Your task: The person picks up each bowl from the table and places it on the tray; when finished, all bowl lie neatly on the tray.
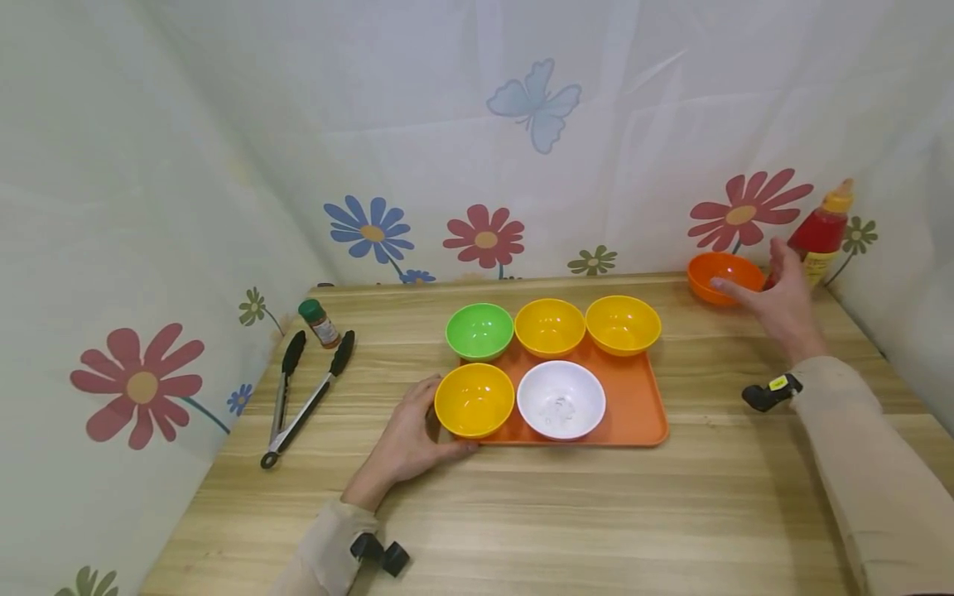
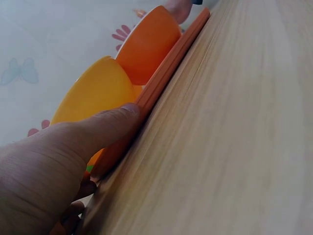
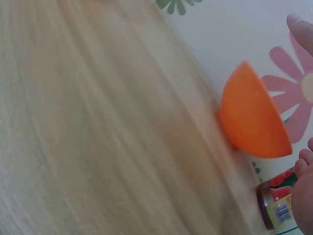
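Note:
My left hand [image 1: 408,434] holds the front left corner of an orange tray [image 1: 633,410]; its thumb lies along the rim [image 2: 142,105]. Beside it stands a yellow bowl [image 1: 474,401]. To the right is a bowl with a white inside [image 1: 561,400], its outside orange in the left wrist view. A green bowl [image 1: 480,331] and two yellow bowls [image 1: 550,327] [image 1: 623,324] form the back row. At the back right, my right hand [image 1: 786,302] is spread by an orange bowl [image 1: 723,278], thumb over its rim. In the right wrist view, the fingers look apart from this bowl [image 3: 254,115].
A red sauce bottle [image 1: 820,232] with a yellow cap stands behind my right hand. On the left lie spread tongs [image 1: 307,406] beside a small green-capped jar [image 1: 319,323]. A flowered cloth [image 1: 417,149] hangs along the wooden table's [image 1: 596,513] back edge.

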`<action>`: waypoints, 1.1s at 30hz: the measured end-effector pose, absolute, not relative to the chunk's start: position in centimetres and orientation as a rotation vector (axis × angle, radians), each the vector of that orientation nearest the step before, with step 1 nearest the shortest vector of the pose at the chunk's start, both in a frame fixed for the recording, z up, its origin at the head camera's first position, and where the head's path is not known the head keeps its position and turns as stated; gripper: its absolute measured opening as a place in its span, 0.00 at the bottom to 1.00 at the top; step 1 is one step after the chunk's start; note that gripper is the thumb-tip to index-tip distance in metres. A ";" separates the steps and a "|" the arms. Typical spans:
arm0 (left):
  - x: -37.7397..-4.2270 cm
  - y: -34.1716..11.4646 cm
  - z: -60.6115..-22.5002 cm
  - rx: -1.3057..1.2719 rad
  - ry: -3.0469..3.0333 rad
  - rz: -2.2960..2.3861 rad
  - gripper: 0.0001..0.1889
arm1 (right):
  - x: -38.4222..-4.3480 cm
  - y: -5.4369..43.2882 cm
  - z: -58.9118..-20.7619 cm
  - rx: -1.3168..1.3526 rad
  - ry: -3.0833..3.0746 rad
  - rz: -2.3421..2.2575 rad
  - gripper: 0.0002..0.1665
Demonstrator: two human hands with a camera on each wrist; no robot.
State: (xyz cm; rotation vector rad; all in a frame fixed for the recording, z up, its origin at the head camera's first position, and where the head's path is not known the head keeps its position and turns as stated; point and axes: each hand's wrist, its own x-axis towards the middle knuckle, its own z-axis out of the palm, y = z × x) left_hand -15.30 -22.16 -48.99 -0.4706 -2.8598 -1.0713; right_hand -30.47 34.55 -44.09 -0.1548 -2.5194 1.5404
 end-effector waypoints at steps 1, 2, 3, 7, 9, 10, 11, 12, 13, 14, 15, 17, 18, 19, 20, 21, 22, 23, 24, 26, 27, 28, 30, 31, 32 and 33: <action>-15.3 -22.2 -49.0 -0.469 -2.860 -1.071 0.53 | -30.6 34.6 -44.3 -0.164 -2.524 1.539 0.70; -15.3 -22.1 -49.0 -0.469 -2.861 -1.069 0.53 | -30.7 34.6 -44.5 -0.171 -2.530 1.540 0.71; -15.3 -22.2 -49.0 -0.471 -2.861 -1.069 0.53 | -30.8 34.6 -44.7 -0.180 -2.536 1.539 0.71; -15.4 -22.2 -49.1 -0.475 -2.859 -1.071 0.53 | -31.3 34.7 -45.3 -0.212 -2.562 1.538 0.74; -15.4 -22.2 -49.2 -0.476 -2.858 -1.067 0.53 | -31.6 34.8 -45.7 -0.232 -2.578 1.542 0.76; -15.4 -22.3 -49.2 -0.477 -2.856 -1.065 0.53 | -31.7 34.7 -45.9 -0.239 -2.585 1.543 0.76; -15.4 -22.3 -49.2 -0.483 -2.851 -1.061 0.53 | -31.8 34.7 -46.1 -0.244 -2.589 1.547 0.77; -15.4 -22.3 -49.2 -0.487 -2.848 -1.058 0.52 | -32.0 34.7 -46.3 -0.246 -2.593 1.547 0.78; -15.4 -22.3 -49.2 -0.495 -2.843 -1.056 0.52 | -32.1 34.7 -46.6 -0.243 -2.596 1.543 0.78; -15.4 -22.3 -49.2 -0.501 -2.838 -1.054 0.52 | -32.2 34.7 -46.8 -0.237 -2.596 1.536 0.77; -15.4 -22.3 -49.1 -0.507 -2.833 -1.057 0.52 | -32.3 34.7 -47.0 -0.226 -2.595 1.525 0.76; -15.3 -22.3 -49.2 -0.516 -2.826 -1.062 0.52 | -32.4 34.7 -47.4 -0.211 -2.591 1.504 0.72; -15.3 -22.3 -49.1 -0.514 -2.827 -1.065 0.52 | -32.5 34.7 -47.6 -0.208 -2.590 1.490 0.70; -15.3 -22.3 -49.2 -0.514 -2.826 -1.066 0.52 | -32.6 34.7 -47.7 -0.207 -2.588 1.478 0.69; -15.3 -22.3 -49.2 -0.513 -2.826 -1.067 0.52 | -32.6 34.7 -47.8 -0.209 -2.583 1.473 0.67; -15.3 -22.3 -49.2 -0.512 -2.826 -1.067 0.52 | -32.7 34.7 -47.9 -0.209 -2.578 1.473 0.67; -15.4 -22.3 -49.2 -0.513 -2.827 -1.066 0.53 | -32.7 34.7 -48.0 -0.213 -2.573 1.473 0.66; -15.4 -22.3 -49.2 -0.513 -2.827 -1.063 0.53 | -32.7 34.7 -48.0 -0.217 -2.568 1.475 0.66; -15.4 -22.3 -49.3 -0.513 -2.827 -1.062 0.53 | -32.7 34.8 -48.0 -0.218 -2.560 1.478 0.66; -15.4 -22.4 -49.3 -0.512 -2.824 -1.065 0.52 | -32.7 34.7 -48.0 -0.228 -2.557 1.484 0.67; -15.4 -22.4 -49.3 -0.512 -2.822 -1.068 0.52 | -32.7 34.6 -48.0 -0.232 -2.558 1.485 0.67; -15.4 -22.4 -49.3 -0.513 -2.820 -1.070 0.52 | -32.6 34.6 -47.9 -0.238 -2.556 1.488 0.68; -15.4 -22.4 -49.3 -0.508 -2.820 -1.075 0.52 | -32.5 34.5 -47.8 -0.252 -2.556 1.489 0.69; -15.3 -22.3 -49.2 -0.508 -2.820 -1.077 0.53 | -32.4 34.4 -47.8 -0.256 -2.554 1.493 0.69; -15.3 -22.3 -49.2 -0.506 -2.821 -1.079 0.53 | -32.3 34.4 -47.7 -0.258 -2.549 1.497 0.70; -15.3 -22.3 -49.1 -0.509 -2.819 -1.079 0.53 | -32.3 34.3 -47.7 -0.260 -2.544 1.502 0.70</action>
